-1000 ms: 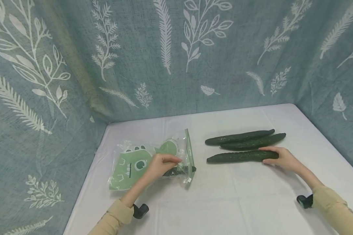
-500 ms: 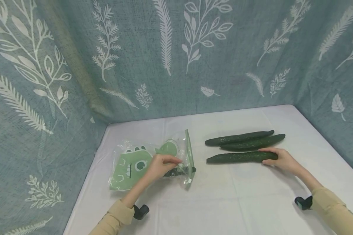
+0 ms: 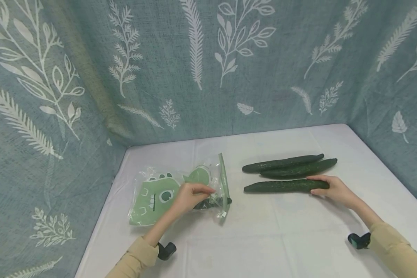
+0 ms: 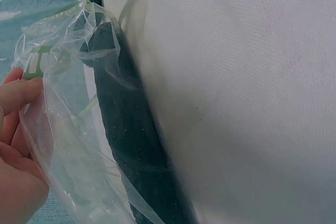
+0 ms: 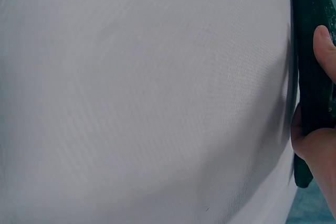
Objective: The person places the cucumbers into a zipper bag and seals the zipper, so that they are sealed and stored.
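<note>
A clear zip bag [image 3: 144,202] with a green one-eyed monster print lies at the left of the table. My left hand [image 3: 189,199] pinches its upper plastic near the green zip edge [image 3: 224,177]. Inside the bag lies a dark green cucumber [image 4: 131,124], its end reaching the bag's mouth; in the head view the hand and the print hide much of it. To the right, my right hand [image 3: 337,191] holds another cucumber [image 3: 281,186] by its right end, thumb [image 5: 324,51] and fingers on opposite sides. That cucumber lies flat on the table.
Behind the held cucumber, two more cucumbers, a rear one [image 3: 278,163] and a nearer one [image 3: 300,168], lie side by side, touching. A white cloth [image 3: 250,239] covers the table. Blue-green leaf-patterned curtains [image 3: 180,69] stand along the back and sides.
</note>
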Motion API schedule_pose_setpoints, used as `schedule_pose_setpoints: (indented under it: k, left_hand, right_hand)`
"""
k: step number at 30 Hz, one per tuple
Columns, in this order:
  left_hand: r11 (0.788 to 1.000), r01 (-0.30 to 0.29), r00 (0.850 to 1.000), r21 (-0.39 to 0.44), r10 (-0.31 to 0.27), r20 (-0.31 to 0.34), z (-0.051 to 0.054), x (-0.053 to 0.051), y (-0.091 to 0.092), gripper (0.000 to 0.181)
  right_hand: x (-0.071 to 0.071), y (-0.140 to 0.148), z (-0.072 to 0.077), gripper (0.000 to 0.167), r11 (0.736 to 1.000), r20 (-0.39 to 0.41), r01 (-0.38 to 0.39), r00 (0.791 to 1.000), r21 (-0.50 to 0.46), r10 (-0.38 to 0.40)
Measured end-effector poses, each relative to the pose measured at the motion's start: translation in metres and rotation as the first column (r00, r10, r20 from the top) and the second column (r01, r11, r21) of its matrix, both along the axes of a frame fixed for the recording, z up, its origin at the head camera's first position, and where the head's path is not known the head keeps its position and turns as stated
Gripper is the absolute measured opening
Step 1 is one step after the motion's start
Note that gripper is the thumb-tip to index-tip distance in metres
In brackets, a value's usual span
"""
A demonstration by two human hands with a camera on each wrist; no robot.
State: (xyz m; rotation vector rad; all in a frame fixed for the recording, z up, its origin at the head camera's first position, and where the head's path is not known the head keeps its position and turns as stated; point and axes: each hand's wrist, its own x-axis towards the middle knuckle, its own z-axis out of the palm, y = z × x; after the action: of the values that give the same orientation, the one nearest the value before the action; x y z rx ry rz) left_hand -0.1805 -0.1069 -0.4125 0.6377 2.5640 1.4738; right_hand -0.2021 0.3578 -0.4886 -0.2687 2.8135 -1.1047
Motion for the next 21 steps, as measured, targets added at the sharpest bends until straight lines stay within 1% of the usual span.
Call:
schedule_pose_setpoints:
  k: [8,17,21]
  left_hand:
    - [1.0,-0.001,1.0,0.011,0.001,-0.001,-0.0051,-0.0017,-0.0004,0.017]
    - [1.0,-0.004,1.0,-0.006,0.004,-0.021,-0.001,0.0015,0.0009,0.017]
    - [1.0,0.007,1.0,-0.006,-0.007,-0.027,-0.0059,-0.0011,0.0001,0.017]
  right_hand:
    - [0.0009,0.0031,-0.0025,0.056,1.0,-0.005,-0.002,1.0,0.005,0.002]
    - [0.0051,0.0003,-0.001,0.053,1.0,-0.035,-0.01,0.999,-0.017,0.01]
    - [0.0056,-0.0003,-0.0018,0.054,0.999,-0.018,-0.003,1.0,-0.032,0.002]
